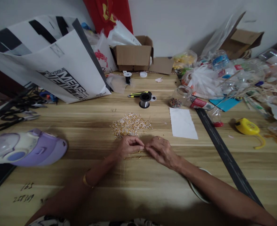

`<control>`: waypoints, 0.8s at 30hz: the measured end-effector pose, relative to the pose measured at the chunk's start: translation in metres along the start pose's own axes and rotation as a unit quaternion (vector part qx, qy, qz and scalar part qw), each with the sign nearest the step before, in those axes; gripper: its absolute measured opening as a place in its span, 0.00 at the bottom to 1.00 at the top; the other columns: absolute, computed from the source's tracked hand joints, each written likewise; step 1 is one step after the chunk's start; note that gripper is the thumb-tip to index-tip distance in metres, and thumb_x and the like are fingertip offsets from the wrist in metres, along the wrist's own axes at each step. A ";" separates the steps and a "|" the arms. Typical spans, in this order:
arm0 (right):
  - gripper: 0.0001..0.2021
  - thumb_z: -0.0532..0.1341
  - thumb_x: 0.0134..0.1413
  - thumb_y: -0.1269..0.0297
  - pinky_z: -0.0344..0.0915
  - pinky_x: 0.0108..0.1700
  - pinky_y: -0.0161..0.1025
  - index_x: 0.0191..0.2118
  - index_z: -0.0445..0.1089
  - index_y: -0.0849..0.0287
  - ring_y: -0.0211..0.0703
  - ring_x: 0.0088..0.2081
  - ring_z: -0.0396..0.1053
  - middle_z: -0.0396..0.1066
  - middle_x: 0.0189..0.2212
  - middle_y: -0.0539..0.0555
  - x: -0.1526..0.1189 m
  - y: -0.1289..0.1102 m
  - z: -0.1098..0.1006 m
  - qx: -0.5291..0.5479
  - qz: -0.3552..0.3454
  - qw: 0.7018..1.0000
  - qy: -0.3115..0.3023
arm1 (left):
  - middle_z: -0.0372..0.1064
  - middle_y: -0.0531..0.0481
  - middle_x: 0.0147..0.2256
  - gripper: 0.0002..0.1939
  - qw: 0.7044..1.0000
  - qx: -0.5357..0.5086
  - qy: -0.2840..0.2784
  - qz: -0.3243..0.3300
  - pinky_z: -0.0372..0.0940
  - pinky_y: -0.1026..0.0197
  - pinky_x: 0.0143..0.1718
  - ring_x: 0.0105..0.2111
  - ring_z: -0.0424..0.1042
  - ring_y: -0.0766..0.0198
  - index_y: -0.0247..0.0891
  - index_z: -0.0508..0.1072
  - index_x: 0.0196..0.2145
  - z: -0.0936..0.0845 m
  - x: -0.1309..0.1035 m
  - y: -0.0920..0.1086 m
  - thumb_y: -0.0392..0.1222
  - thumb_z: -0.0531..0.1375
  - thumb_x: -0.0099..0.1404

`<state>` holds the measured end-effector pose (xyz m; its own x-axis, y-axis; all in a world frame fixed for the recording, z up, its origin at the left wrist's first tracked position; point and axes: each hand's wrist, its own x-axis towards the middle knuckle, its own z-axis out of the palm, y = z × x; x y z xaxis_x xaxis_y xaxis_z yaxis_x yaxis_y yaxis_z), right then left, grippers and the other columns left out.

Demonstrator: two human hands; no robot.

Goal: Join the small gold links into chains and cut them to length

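Observation:
My left hand (131, 145) and my right hand (160, 150) meet fingertip to fingertip over the middle of the wooden table. Both are closed in a pinch, and whatever sits between the fingertips is too small to name. Just below them, thin gold chains (133, 157) with small beads lie on the wood. A heap of gold and clear beaded pieces (131, 124) spreads right behind my left hand. Faint clear thread (122, 174) trails down the table under my left wrist.
Behind the heap stand a wire spool (145, 101) and a yellow box cutter (138, 94). White paper (184, 124) and a bead jar (179, 95) lie right of them. A purple-white bottle (38, 149) and scissors (13, 117) are left; a tape measure (247, 127) is far right.

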<state>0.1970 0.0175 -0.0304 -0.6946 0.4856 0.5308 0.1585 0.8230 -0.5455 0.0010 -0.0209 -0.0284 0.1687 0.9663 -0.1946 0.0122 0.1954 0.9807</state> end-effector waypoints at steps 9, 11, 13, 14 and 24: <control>0.02 0.56 0.59 0.71 0.61 0.35 0.38 0.35 0.65 0.58 0.40 0.30 0.63 0.68 0.27 0.52 -0.001 0.001 0.001 -0.001 -0.011 1.000 0.029 | 0.73 0.50 0.25 0.10 1.000 -0.027 0.002 -0.015 0.63 0.67 0.31 0.26 0.70 0.69 0.32 0.75 0.26 -0.001 0.001 0.002 0.40 0.69 0.47; 0.02 0.56 0.59 0.71 0.60 0.34 0.38 0.35 0.64 0.58 0.39 0.29 0.63 0.68 0.26 0.52 -0.001 0.001 0.002 0.000 -0.011 1.000 0.030 | 0.73 0.50 0.25 0.11 0.999 -0.031 0.002 -0.019 0.63 0.67 0.31 0.26 0.70 0.69 0.32 0.75 0.26 -0.001 0.001 0.002 0.40 0.69 0.46; 0.02 0.56 0.59 0.70 0.60 0.35 0.38 0.35 0.64 0.58 0.40 0.30 0.63 0.68 0.26 0.52 -0.001 0.001 0.002 -0.001 -0.005 1.000 0.021 | 0.73 0.50 0.25 0.11 0.999 -0.034 0.003 -0.022 0.63 0.67 0.30 0.26 0.69 0.69 0.32 0.76 0.25 -0.001 0.001 0.001 0.41 0.70 0.46; 0.03 0.55 0.59 0.70 0.60 0.35 0.38 0.34 0.64 0.58 0.39 0.30 0.63 0.67 0.26 0.52 -0.001 0.001 0.001 -0.002 -0.002 1.000 0.019 | 0.73 0.50 0.25 0.11 0.999 -0.035 0.003 -0.023 0.63 0.67 0.30 0.25 0.69 0.69 0.32 0.76 0.25 -0.001 0.001 0.001 0.41 0.70 0.46; 0.03 0.55 0.59 0.70 0.59 0.34 0.38 0.33 0.64 0.58 0.40 0.29 0.63 0.67 0.25 0.51 0.000 0.000 0.001 -0.009 0.001 1.000 0.019 | 0.74 0.50 0.24 0.11 0.999 -0.036 0.002 -0.015 0.63 0.67 0.29 0.25 0.70 0.68 0.32 0.76 0.25 -0.002 0.002 -0.001 0.42 0.70 0.46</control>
<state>0.1963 0.0177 -0.0309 -0.6676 0.4972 0.5541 0.1729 0.8275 -0.5343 -0.0004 -0.0185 -0.0297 0.1648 0.9604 -0.2248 -0.0547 0.2364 0.9701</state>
